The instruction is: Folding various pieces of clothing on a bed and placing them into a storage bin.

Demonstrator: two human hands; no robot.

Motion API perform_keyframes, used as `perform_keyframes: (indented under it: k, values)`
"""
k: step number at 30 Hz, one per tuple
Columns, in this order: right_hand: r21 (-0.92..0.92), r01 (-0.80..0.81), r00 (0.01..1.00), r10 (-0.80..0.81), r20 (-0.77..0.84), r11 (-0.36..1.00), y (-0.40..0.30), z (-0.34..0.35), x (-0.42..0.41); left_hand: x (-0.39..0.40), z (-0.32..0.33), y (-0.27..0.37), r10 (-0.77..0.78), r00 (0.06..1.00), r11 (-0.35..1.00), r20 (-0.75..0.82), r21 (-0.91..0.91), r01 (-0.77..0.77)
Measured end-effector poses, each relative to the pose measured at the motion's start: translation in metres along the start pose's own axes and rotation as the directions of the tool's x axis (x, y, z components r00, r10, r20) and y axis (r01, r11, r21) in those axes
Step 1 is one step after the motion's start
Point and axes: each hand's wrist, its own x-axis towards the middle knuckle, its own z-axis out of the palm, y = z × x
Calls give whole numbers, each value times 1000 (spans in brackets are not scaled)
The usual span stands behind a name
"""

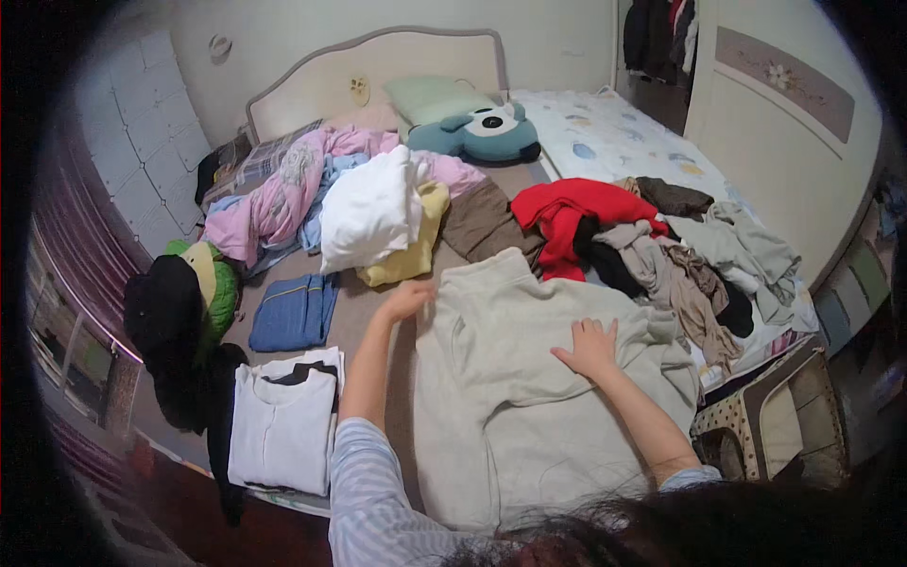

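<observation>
A cream high-collared top (pixel 524 319) lies spread on the bed before me, with one sleeve laid across its body and wrinkles along its right side. My right hand (pixel 592 347) rests flat on the fabric, fingers spread. At the garment's upper left edge, beside the collar, is my left hand (pixel 412 299). Its fingers are bent, and whether they pinch the cloth cannot be made out. Just beyond that hand sit a folded white garment (pixel 368 205) and a yellow one (pixel 407 251) partly under it.
Folded blue jeans (pixel 294 312) and a stack of folded white tops (pixel 283 425) lie at left. Black clothing (pixel 166 340) hangs over the bed's left edge. A red garment (pixel 581 205) tops a loose heap at right. A stool (pixel 772 418) stands by the right corner.
</observation>
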Motion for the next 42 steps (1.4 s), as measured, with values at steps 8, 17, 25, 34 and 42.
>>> perform_keyframes:
  k: [8,17,25,34,42]
  values:
    - [10,275,958,-274,-85,961,26,5,1,-9,5,10,-25,1000,786,1,618,19]
    - [-20,242,941,-239,-240,970,-25,-20,-19,-28,13,35,-71,924,716,-377,626,310]
    - [443,727,575,-818,23,524,-138,-42,-150,-122,71,121,185,936,917,300,289,-274]
    - [338,687,630,-759,165,644,-148,-44,-187,-99,26,41,-407,909,708,-91,597,377]
    - [396,802,434,-891,129,448,-147,-71,-218,-153,95,91,-107,986,843,132,537,20]
